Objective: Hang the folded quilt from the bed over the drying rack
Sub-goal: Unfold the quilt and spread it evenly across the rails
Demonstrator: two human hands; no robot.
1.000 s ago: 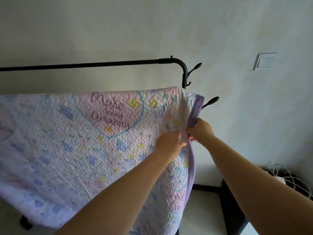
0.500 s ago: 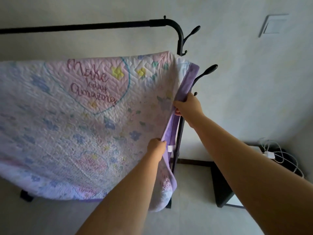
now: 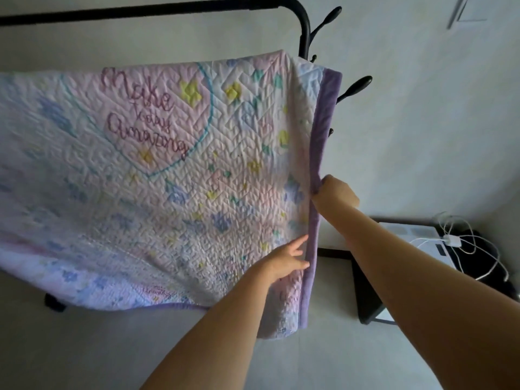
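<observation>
The pastel quilt, printed with a heart and "Make today Amazing", hangs draped over a lower bar of the black drying rack; that bar is hidden under the cloth. A purple border runs down the quilt's right edge. My right hand grips that purple border about halfway down. My left hand lies lower on the quilt's front beside the border, fingers spread and flat against the cloth.
The rack's top bar runs across the upper frame, with black hooks sticking out to the right of the quilt. A dark side table with a white device and tangled white cables stands at the right against the wall.
Both hands have slid down the purple right edge. My left hand has let go of the edge and now rests flat on the quilt. The view has tilted down.
</observation>
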